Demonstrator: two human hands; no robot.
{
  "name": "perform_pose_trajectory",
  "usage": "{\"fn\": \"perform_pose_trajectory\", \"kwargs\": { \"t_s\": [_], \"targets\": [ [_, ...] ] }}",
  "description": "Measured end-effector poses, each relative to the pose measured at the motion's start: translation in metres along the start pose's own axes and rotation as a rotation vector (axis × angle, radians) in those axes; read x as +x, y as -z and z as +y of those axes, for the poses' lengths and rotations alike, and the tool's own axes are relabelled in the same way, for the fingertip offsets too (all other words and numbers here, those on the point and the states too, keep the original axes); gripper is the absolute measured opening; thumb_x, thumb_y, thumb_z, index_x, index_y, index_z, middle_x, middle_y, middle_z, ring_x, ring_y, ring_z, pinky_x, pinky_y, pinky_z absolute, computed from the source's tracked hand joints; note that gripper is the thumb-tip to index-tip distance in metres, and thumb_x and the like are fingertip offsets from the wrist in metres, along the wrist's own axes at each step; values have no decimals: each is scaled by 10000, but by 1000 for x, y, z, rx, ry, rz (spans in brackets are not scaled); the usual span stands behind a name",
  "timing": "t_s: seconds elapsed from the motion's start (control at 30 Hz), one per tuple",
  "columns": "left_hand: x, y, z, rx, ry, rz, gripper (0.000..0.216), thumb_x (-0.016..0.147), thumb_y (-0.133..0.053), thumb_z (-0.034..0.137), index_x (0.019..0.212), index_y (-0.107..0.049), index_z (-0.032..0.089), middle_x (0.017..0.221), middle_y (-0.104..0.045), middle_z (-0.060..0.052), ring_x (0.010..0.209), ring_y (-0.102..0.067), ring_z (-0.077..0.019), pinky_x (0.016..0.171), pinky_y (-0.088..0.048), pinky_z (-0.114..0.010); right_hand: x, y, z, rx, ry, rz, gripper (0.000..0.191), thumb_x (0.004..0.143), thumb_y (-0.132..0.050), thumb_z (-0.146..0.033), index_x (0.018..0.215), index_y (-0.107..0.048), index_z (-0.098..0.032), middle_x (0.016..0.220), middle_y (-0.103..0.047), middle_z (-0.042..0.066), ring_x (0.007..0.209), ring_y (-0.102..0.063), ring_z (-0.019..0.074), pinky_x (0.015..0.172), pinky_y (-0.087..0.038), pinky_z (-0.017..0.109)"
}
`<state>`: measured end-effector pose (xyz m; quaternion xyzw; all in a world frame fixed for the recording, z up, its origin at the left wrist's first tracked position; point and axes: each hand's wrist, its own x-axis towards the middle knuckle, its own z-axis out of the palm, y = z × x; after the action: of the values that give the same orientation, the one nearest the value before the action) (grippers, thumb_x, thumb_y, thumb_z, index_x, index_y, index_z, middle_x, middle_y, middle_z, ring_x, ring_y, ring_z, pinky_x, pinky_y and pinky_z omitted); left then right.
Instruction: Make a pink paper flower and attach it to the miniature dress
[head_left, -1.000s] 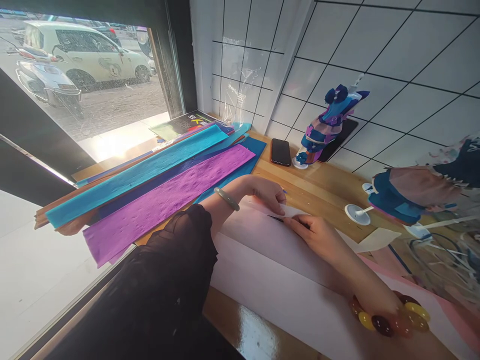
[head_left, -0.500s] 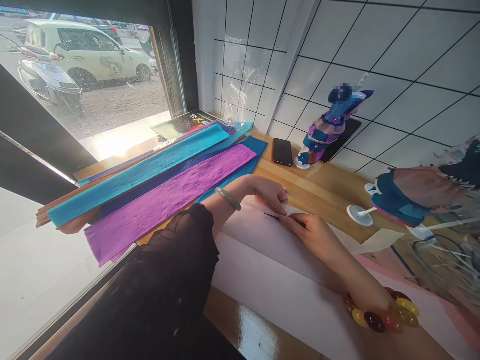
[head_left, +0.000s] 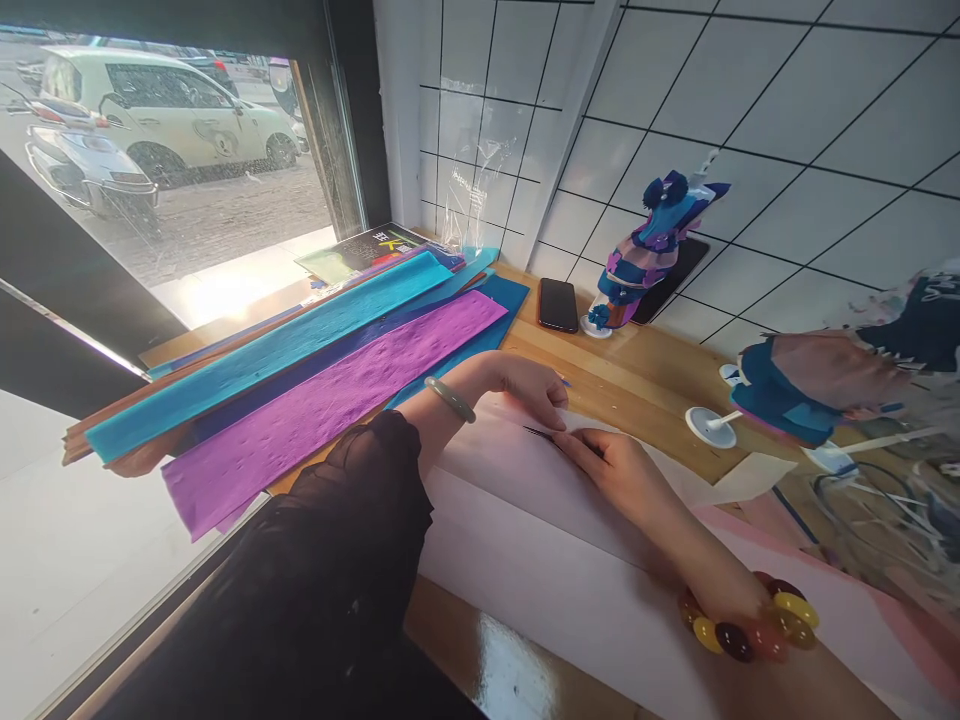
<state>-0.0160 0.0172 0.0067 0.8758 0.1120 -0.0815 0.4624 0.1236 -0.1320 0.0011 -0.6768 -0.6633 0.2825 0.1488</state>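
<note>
I have the pale pink paper (head_left: 517,530) spread on the wooden table (head_left: 622,365) under both hands, a crease or overlapping edge running lengthwise across it; I can't tell which. My right hand (head_left: 611,460) has its fingers closed on a slim dark tool (head_left: 537,432), tip pointing left over the sheet. My left hand (head_left: 529,385) is bent down at the far edge, fingers curled together; whether they pinch the paper I can't tell. Beyond the hands I see a strip of wood reaching to the phone (head_left: 558,305). On the left I'm tighter: the purple strip (head_left: 337,410) and turquoise strip (head_left: 277,350) lie near the forearm, their lower ends jutting past the table's edge. A decorated figure (head_left: 643,255) stands by the tiled wall (head_left: 750,90), and blurred cables (head_left: 862,490) crowd the right side. A car (head_left: 187,120) shows through the window. Clear plastic (head_left: 472,190) glints by the wall; I can't make out any contents.
</note>
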Motion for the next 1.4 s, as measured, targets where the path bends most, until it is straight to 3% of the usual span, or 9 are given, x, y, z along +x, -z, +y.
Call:
{"fn": "perform_pose_trajectory", "kwargs": {
  "t_s": [0.13, 0.27, 0.4, 0.47, 0.6, 0.7, 0.87, 1.03, 1.4],
  "targets": [
    [0, -1, 0, -79, 62, -1, 217, 647, -624, 370, 592, -554, 172, 583, -475, 49, 566, -388, -94, 548, -281, -247, -17, 15, 2, -67, -77, 28, 484, 797, -384, -611, 731, -640, -205, 641, -597, 3, 580, -494, 157, 493, -332, 244],
    [-1, -1, 2, -91, 103, -1, 194, 645, -637, 359, 622, -589, 173, 608, -523, 40, 605, -430, -102, 578, -314, -238, -54, 36, 21, -118, -173, 65, 457, 808, -369, -598, 779, -645, -235, 616, -598, -2, 557, -522, 167, 485, -341, 254],
    [-3, -1, 5, -83, 147, -3, 226, 641, -649, 395, 736, -625, 190, 684, -581, 33, 650, -473, -113, 608, -343, -232, -108, 54, 62, -43, -292, 141, 347, 758, -492, -536, 924, -651, -276, 887, -690, 39, 809, -619, 247, 645, -437, 298],
    [-3, -1, 6, -74, 169, -6, 264, 645, -644, 425, 771, -627, 193, 699, -586, 29, 656, -477, -116, 602, -345, -229, -138, 61, 88, -41, -364, 216, 285, 733, -540, -507, 871, -668, -294, 1029, -676, 65, 933, -606, 278, 728, -438, 322],
    [-3, -2, 10, -51, 205, -26, 307, 628, -653, 460, 770, -617, 191, 705, -572, 28, 653, -468, -115, 584, -338, -221, -192, 70, 137, -27, -657, 338, 273, 669, -592, -538, 828, -665, -330, 1031, -676, 107, 924, -611, 317, 772, -427, 380],
    [-3, -5, 14, -30, 226, -21, 318, 633, -643, 482, 727, -585, 183, 673, -535, 31, 633, -447, -112, 571, -321, -222, -217, 67, 161, 23, -663, 409, 241, 685, -567, -517, 789, -645, -315, 1039, -674, 132, 957, -606, 315, 780, -432, 368],
    [-3, -9, 17, 4, 263, 14, 359, 638, -608, 529, 663, -542, 176, 634, -477, 32, 582, -393, -105, 543, -286, -227, -228, 56, 174, 67, -678, 504, 385, 630, -585, -507, 882, -639, -221, 1023, -685, 123, 965, -609, 334, 794, -444, 405],
    [-3, -14, 21, 35, 293, 44, 385, 635, -598, 548, 638, -499, 176, 609, -424, 40, 543, -341, -94, 523, -261, -226, -225, 58, 168, 114, -629, 574, 393, 646, -564, -505, 904, -614, -212, 937, -710, 91, 928, -624, 306, 731, -461, 361],
    [-11, -25, 32, 76, 325, 181, 402, 659, -564, 569, 694, -544, 169, 640, -473, 34, 615, -418, -113, 578, -303, -227, -230, 51, 174, 111, -535, 372, 346, 686, -517, -518, 702, -684, -216, 776, -725, 47, 764, -650, 299, 647, -459, 343]
  ]
}}
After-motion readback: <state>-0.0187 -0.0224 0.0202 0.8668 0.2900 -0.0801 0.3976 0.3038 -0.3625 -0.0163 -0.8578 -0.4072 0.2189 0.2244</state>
